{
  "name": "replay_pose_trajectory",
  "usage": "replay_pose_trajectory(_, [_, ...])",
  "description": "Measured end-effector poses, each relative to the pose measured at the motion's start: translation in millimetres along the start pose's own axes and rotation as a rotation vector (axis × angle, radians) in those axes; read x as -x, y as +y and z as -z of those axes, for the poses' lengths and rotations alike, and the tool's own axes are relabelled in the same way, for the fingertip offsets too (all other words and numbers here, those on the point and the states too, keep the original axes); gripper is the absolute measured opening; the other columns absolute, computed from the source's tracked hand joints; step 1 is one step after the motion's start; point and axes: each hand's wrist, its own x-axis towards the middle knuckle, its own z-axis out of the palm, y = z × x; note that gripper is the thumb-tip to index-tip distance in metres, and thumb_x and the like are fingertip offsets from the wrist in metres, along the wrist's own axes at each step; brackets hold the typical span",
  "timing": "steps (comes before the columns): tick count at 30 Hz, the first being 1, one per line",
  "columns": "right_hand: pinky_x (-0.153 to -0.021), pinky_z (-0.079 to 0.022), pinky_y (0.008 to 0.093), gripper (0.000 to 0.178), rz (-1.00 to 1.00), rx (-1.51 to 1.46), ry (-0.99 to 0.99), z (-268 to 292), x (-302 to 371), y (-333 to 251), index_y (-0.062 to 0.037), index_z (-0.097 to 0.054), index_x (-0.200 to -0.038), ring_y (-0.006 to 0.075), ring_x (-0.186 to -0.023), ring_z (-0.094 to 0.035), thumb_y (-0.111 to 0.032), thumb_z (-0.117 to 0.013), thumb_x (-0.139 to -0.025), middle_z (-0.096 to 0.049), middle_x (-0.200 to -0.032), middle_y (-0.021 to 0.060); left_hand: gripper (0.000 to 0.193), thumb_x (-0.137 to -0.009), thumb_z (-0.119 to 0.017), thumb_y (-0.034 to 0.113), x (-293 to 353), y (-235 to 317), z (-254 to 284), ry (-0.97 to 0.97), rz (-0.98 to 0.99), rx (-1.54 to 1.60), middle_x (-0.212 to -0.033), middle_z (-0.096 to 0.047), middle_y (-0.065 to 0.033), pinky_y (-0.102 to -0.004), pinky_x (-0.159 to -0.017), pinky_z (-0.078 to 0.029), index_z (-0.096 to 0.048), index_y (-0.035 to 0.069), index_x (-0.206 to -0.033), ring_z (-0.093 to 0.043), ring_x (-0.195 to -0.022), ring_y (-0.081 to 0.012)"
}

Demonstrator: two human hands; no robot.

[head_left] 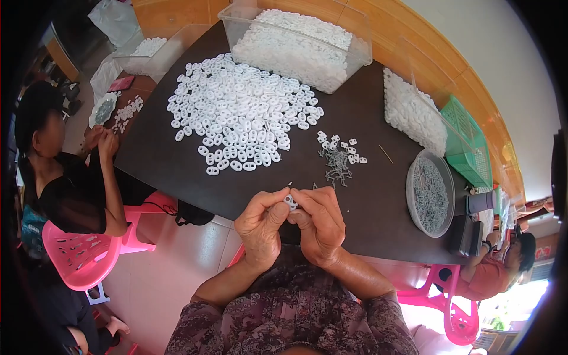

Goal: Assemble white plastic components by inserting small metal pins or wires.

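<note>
My left hand (262,228) and my right hand (321,225) meet at the near edge of the dark table (367,201). Between their fingertips they pinch a small white plastic piece (290,202) with holes in it. A tiny pale tip (289,184) sticks up above the left fingers; what it belongs to is hidden. Both hands are closed, and the fingers cover part of the white piece. Just beyond my right hand lies a heap of small grey screws (338,167), with several small white two-holed blocks (353,150) beside it.
A big pile of white oval two-holed pieces (236,112) spreads over the table's far left. Clear bins (361,44) of white parts stand behind. At right are a round tub (431,192) of screws, a green basket (467,142) and a thin brass-coloured stick (386,154). Other people sit left and right.
</note>
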Motion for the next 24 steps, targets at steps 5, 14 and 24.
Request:
replay_pose_trajectory(5, [-0.067, -0.048, 0.0307, 0.034, -0.019, -0.019, 0.027, -3.5, 1.5, -1.6, 0.0041, -0.065, -0.106, 0.0242, -0.079, -0.056, 0.002, -0.071, -0.073, -0.064, -0.093, 0.0127, 0.021, -0.090, -0.064, 0.012, -1.0, -2.5, 2.3, -0.015, -0.068, -0.069, -0.086, -0.059, -0.0016, -0.0210, -0.073, -0.042, -0.064, -0.004, -0.103, -0.054, -0.079, -0.0082])
replay_pose_trajectory(14, [-0.068, -0.048, 0.0322, 0.035, -0.058, -0.048, -0.009, -3.8, 0.0, -6.1, 0.0046, -0.064, -0.107, 0.0262, -0.080, -0.057, 0.001, -0.072, -0.073, -0.064, -0.094, 0.0130, 0.020, -0.091, -0.064, 0.013, 0.5, -3.5, 4.9, 0.019, -0.064, -0.050, -0.089, -0.061, -0.0031, -0.0216, -0.075, -0.044, -0.063, -0.003, -0.102, -0.056, -0.081, -0.0088])
replay_pose_trajectory(24, [-0.068, -0.048, 0.0325, 0.035, -0.158, -0.111, -0.012, -2.1, -1.4, -13.9, 0.0038, -0.063, -0.105, 0.0263, -0.079, -0.058, -0.002, -0.074, -0.073, -0.065, -0.093, 0.0125, 0.019, -0.091, -0.063, 0.011, 1.5, 7.8, -1.3, 0.030, -0.046, -0.001, -0.090, -0.062, -0.0043, -0.0218, -0.076, -0.045, -0.062, -0.004, -0.103, -0.057, -0.081, -0.0092])
